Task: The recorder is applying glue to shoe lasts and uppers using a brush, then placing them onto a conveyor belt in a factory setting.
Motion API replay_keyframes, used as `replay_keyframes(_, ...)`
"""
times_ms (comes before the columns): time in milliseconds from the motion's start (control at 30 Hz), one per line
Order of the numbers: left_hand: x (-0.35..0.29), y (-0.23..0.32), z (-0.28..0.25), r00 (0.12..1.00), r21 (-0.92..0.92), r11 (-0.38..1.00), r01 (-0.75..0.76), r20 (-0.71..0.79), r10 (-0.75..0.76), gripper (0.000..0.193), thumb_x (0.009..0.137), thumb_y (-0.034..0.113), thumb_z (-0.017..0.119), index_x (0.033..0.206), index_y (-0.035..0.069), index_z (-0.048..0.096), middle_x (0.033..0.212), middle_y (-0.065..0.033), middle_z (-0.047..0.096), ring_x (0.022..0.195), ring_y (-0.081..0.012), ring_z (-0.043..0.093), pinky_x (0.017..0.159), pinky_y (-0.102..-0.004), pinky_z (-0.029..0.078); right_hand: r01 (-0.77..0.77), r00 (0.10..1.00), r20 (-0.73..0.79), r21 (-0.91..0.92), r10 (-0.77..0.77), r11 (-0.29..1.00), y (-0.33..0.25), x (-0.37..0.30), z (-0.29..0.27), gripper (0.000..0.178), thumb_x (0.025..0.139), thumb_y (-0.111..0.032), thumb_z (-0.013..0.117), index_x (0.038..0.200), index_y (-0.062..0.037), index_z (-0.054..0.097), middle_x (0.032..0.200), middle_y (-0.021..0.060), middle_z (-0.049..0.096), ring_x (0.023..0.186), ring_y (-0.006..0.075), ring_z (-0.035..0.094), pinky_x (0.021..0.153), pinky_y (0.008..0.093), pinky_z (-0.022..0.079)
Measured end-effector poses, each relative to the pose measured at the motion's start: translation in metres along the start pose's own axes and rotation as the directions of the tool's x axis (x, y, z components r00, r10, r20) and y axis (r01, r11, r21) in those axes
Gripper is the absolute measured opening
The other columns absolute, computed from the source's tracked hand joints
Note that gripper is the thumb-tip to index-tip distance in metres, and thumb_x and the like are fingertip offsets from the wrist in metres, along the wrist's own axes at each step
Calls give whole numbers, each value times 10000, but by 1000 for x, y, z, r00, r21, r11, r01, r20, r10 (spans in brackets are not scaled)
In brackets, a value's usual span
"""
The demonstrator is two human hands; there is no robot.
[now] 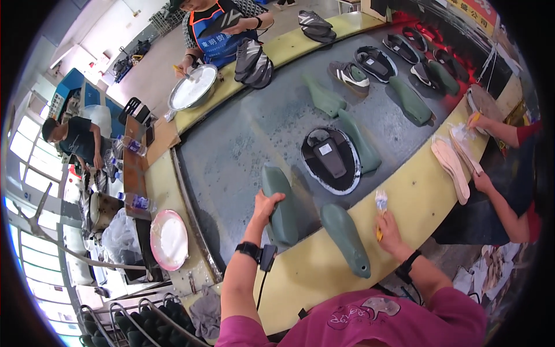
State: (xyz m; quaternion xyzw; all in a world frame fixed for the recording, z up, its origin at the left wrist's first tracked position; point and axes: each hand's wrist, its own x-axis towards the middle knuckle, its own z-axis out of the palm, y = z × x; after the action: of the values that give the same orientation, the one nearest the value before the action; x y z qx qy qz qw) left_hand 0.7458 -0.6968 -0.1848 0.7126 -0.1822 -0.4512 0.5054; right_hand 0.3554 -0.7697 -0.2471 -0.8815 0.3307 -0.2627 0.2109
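My left hand (267, 207) is closed around a green shoe last (284, 224) that stands at the near edge of the grey belt. In my right hand (390, 232) is a brush (381, 200) with a yellow handle and whitish bristles pointing away from me, held over the yellow ledge. Between my hands a second green last (342, 231) lies partly on the ledge, its narrow end toward me. Farther off on the belt sits a dark shoe upper (312, 151) with a pale rim, opening up, and another green last (359, 144) beside it.
Grey belt (231, 139) and yellow ledge (300, 272) lie before me. A pink basin (154, 242) of white liquid stands left. More uppers, lasts and a striped shoe (349, 76) are farther along the belt. Co-workers brush at the far side and at right, the latter beside pale soles (450, 165).
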Motion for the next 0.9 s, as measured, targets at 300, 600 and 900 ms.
replay_keyframes(300, 48, -72, 35, 844, 767, 604, -216, -164, 510, 977, 616, 277, 714, 1372, -26, 174, 1388, -317, 194, 1293, -442, 226, 1027, -484, 268, 28, 998, 64, -45, -26, 999, 16, 1, 7, 335, 734, -26, 623, 1052, -27, 517, 1082, 230, 509, 1052, 434, 463, 914, 475, 390)
replay_keyframes(600, 68, -69, 37, 803, 894, 298, -335, 106, 586, 984, 681, 401, 717, 1362, -69, 185, 1400, -360, 70, 1301, -521, 87, 1007, -626, 157, 42, 997, 62, -15, -41, 999, 18, 3, 0, 352, 697, 17, 624, 1032, -16, 523, 1049, 236, 529, 996, 440, 498, 880, 470, 413)
replay_keyframes(900, 190, 15, 24, 875, 946, 324, -19, -141, 464, 770, 804, 336, 612, 1342, -67, 238, 1381, -337, 205, 1263, -485, 255, 963, -606, 274, 37, 994, 105, 14, -39, 999, 18, -8, 7, 345, 705, 24, 578, 1044, -21, 528, 1028, 238, 545, 992, 441, 505, 890, 468, 413)
